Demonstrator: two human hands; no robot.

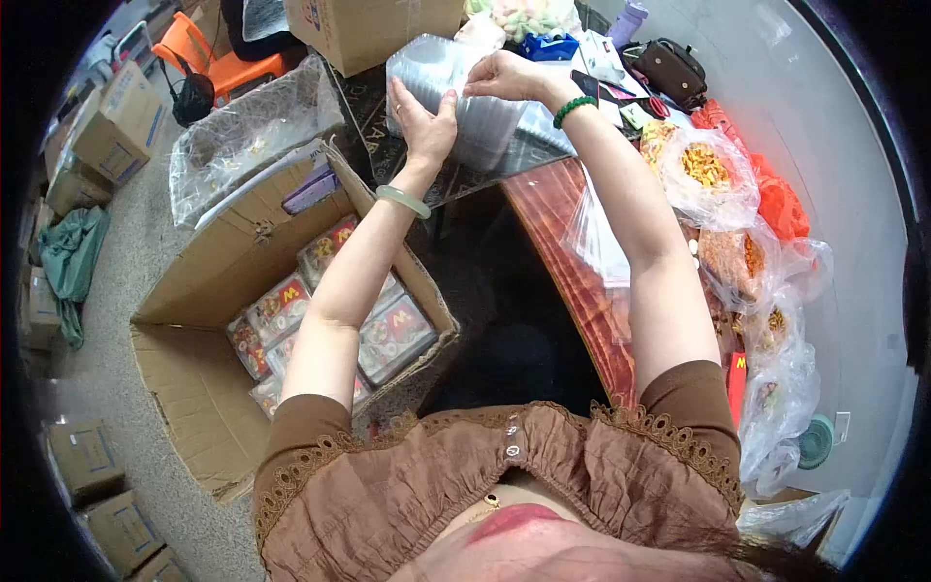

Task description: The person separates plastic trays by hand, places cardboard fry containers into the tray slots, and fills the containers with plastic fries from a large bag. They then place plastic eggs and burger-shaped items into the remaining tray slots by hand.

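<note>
A tall stack of clear plastic boxes or trays (485, 131) stands on a dark patterned surface in front of me. My left hand (425, 124) rests against its near left side, with thumb and fingers stretched apart. Over the stack's upper right, my right hand (509, 76) is bent at the wrist, its fingertips pinched together at the edge of the plastic. What lies between those fingertips is too small to make out. A jade bangle (403, 201) is on my left wrist and a green beaded bracelet (574, 111) on my right.
An open cardboard box (184, 378) with wrapped red-and-white packs (396, 338) stands at lower left. On the right, a reddish wooden table (558, 242) carries plastic sleeves (599, 233) and bags of small orange pieces (706, 167). A larger carton (373, 34) stands behind the stack.
</note>
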